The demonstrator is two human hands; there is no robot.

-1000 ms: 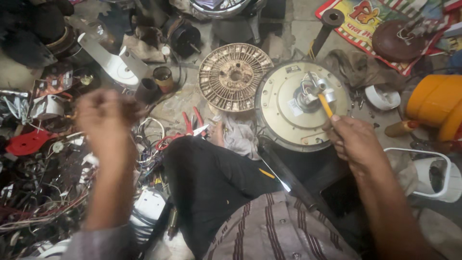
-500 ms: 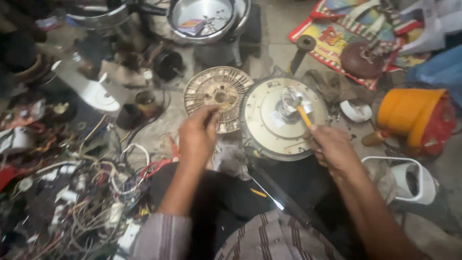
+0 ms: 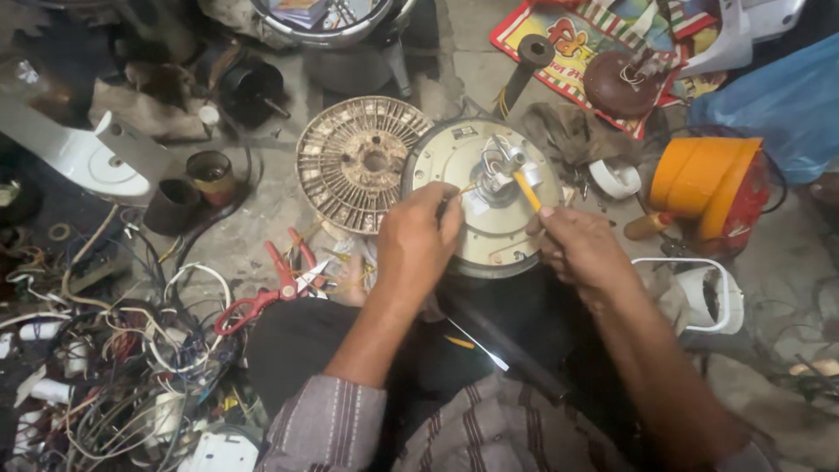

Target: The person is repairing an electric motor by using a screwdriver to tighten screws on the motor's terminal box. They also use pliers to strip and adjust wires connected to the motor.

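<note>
A round cream-coloured fan motor housing (image 3: 454,157) rests against my knee, with wires and a white connector at its hub. My left hand (image 3: 418,240) lies on the housing's near left side, fingertips pinching a thin yellow wire. My right hand (image 3: 578,247) holds a yellow-handled tool (image 3: 526,189) whose tip points at the hub wires. A round slotted rotor disc (image 3: 357,163) lies flat just left of the housing, touching its edge.
Red-handled pliers (image 3: 271,288) lie on the floor left of my knee. A tangle of wires (image 3: 114,350) fills the lower left. An orange and red container (image 3: 710,188) and a white cup-shaped part (image 3: 703,293) sit at right. Dark cylinders (image 3: 188,188) stand at left.
My left hand came in from the far left over the wire pile to the motor housing and took the yellow wire. My right hand kept the tool at the hub.
</note>
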